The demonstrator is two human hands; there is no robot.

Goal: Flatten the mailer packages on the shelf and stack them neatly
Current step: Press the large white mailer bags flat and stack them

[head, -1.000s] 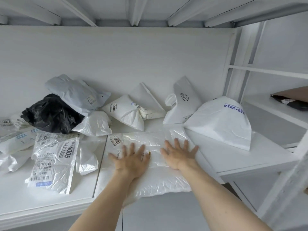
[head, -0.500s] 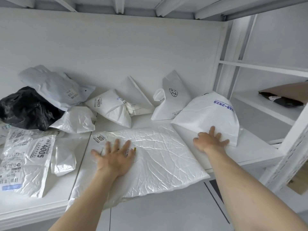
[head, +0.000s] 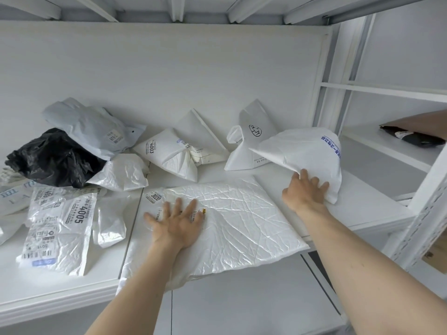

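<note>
Shelf [head: 362,213] is covered in mailers. Biggest one, the flat mailer [head: 242,218], hangs off the front edge with the left hand [head: 175,222] spread flat on it, fingers straight. Right hand [head: 306,189] grips the lower edge of the puffy mailer [head: 302,155] (blue print on it). Risk, I think: dragging that over could shove the flat one off the shelf if the left hand eases up.

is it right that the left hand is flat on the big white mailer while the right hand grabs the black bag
Not quite. The head view shows the left hand flat on the big white mailer, but the right hand grabs the white bag with blue print. The black bag lies untouched at the far left.
</note>
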